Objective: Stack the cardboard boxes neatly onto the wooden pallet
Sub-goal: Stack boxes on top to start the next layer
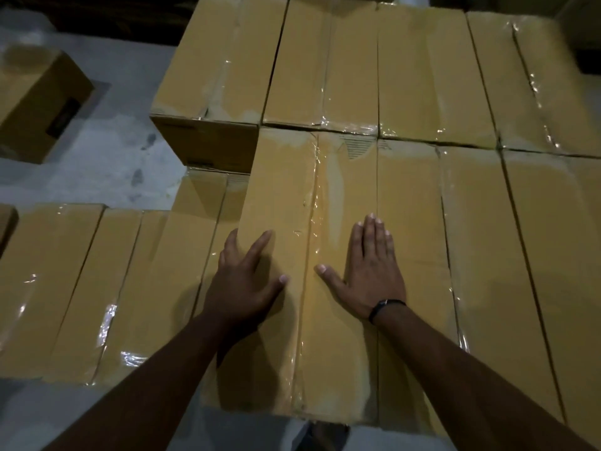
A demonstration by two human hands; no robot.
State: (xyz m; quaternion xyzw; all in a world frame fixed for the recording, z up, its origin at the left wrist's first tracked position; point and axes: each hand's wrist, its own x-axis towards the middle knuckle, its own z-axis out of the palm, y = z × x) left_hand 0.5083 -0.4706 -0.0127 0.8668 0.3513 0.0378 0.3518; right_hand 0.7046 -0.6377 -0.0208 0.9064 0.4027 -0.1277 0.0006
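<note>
Resting flat on the top of a long cardboard box [312, 271], both hands press down with nothing gripped: the left hand [247, 281] lies at the box's left edge, its fingers spread and the outer ones curling over that edge, while the right hand [374, 271] lies palm down just right of the centre seam, fingers straight and close together, thumb splayed out. A dark band [385, 307] circles the right wrist. The box is plain tan corrugated board, rectangular, its top flaps sealed by a wrinkled, glossy strip of clear tape [313, 222] running lengthwise; its long axis points away from the person. It sits in the top layer of a stack of like boxes [455, 92], flush beside its right-hand neighbour. A lower row [81, 281] lies left, on the grey concrete floor [107, 151]. A separate box [35, 102] stands far left; its dark label is too blurred to read.
</note>
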